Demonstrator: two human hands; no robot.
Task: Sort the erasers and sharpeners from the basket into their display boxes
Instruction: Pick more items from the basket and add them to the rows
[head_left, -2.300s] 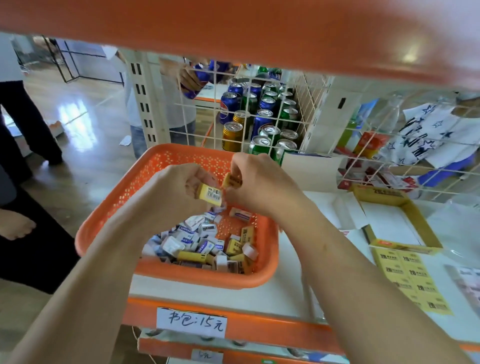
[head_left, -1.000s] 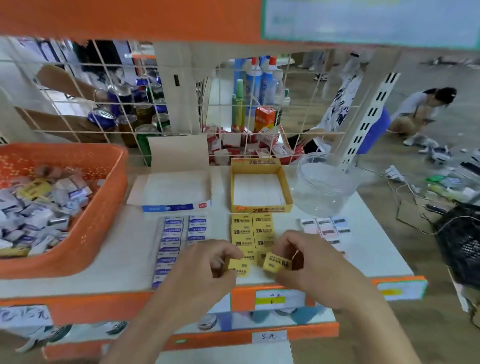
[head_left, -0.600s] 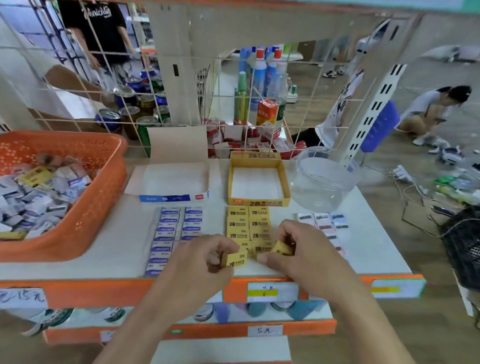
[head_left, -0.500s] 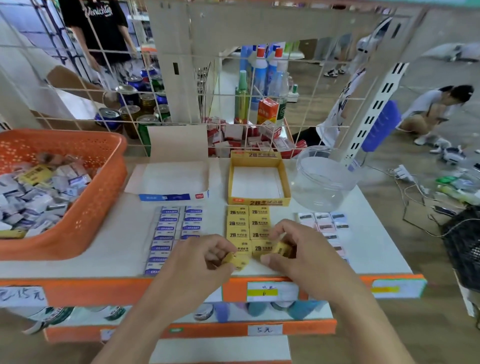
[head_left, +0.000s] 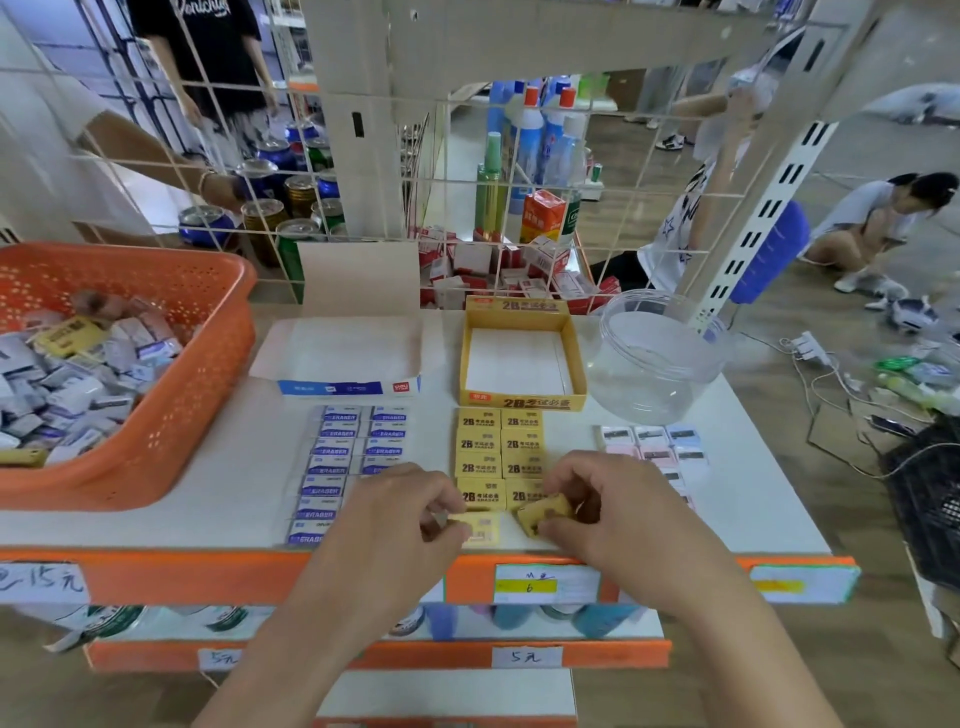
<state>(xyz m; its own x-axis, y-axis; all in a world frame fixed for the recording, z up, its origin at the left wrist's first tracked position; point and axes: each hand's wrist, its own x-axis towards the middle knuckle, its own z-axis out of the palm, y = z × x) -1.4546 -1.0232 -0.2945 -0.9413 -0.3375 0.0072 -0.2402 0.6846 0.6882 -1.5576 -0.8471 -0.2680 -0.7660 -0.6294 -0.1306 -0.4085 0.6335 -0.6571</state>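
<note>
Yellow erasers, two more, lifted out of the orange basket (head_left: 208, 374) a moment ago and now brought down to the near edge of the table (head_left: 234, 488).

Head camera, looking down. Left hand (head_left: 389, 519) with fingers curled, pinching the flat yellow eraser (head_left: 483, 530) by its end. Almost lying on the table, just below the left yellow line; up in the air half a second back. Right hand (head_left: 623, 514) with fingers and thumb pinched round the tilted yellow eraser (head_left: 543, 512), right at the end of the right yellow line. At a guess: yellow lines about to grow by two, but nothing put in a box yet.

Counting next. Laid-out yellow ones (head_left: 478, 444): eight, in two lines of four, plus the two in the hands. Blue-and-white ones (head_left: 332, 449): seven in the left line, four showing in the right, maybe more hidden under the left hand. Small pale pink and blue things (head_left: 652, 447) on the right: too blurry to count. Display boxes: two, a blue-and-white box (head_left: 348, 387) and a yellow box (head_left: 519, 402), both bare inside. One clear tub (head_left: 660, 374) beside them. Basket on the left, heaped with many more.
</note>
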